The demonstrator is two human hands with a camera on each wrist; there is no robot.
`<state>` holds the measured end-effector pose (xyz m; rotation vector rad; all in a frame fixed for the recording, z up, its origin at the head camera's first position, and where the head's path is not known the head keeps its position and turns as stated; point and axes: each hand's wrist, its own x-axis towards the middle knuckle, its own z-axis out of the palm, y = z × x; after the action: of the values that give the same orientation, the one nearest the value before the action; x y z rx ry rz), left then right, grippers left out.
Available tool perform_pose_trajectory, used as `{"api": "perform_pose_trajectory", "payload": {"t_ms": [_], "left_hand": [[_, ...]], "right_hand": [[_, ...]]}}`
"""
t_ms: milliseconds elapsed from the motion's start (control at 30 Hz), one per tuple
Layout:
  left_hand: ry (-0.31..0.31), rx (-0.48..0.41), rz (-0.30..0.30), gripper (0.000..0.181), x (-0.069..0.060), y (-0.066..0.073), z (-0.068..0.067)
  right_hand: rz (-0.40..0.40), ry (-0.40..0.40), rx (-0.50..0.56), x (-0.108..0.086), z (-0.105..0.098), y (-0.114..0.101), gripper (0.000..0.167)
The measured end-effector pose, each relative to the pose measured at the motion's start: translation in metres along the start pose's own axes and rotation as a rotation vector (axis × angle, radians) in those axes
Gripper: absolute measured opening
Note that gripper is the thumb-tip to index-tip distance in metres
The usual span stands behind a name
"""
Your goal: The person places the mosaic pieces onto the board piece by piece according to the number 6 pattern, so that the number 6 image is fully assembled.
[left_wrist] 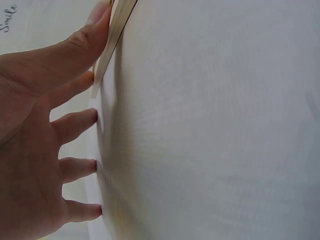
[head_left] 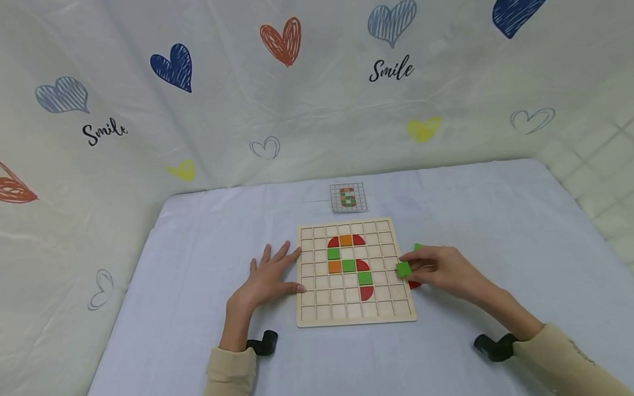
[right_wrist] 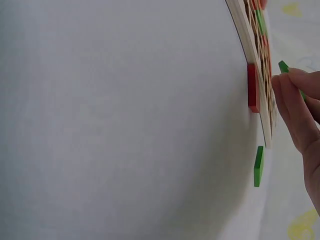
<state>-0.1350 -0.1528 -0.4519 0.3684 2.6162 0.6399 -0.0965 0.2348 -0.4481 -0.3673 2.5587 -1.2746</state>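
Note:
A wooden grid board (head_left: 317, 310) lies on the table, with several red, orange and green tiles set in its cells in a curving pattern. My left hand (head_left: 264, 280) is spread flat at the board's left edge, thumb and a fingertip touching the rim; the left wrist view shows the thumb on the rim (left_wrist: 117, 30). Over the board's right edge my right hand (head_left: 443, 269) pinches a green square tile (head_left: 404, 269) between thumb and fingers. Beneath that hand, a red tile (right_wrist: 253, 87) lies against the board's side and another green tile (right_wrist: 258, 166) sits on the cloth.
A small pattern card (head_left: 348, 197) lies behind the board, showing a grid with a coloured figure. White cloth (head_left: 192, 302) covers the table, and a curtain (head_left: 333, 112) with printed hearts hangs at the back. Black wrist devices (head_left: 495, 347) are worn on both wrists.

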Motion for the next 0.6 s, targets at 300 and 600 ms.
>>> {"api": "perform_pose_trajectory", "payload": {"t_ms": [300,600], "left_hand": [[0.005,0.003,0.003,0.089,-0.001,-0.001,0.0],[0.001,0.002,-0.005,0.09,0.001,-0.001,0.002]], "right_hand": [[-0.061,0.002,-0.018,0.005,0.015,-0.008,0.036],[-0.09,-0.032,-0.004,0.012,0.03,-0.016,0.034]]}}
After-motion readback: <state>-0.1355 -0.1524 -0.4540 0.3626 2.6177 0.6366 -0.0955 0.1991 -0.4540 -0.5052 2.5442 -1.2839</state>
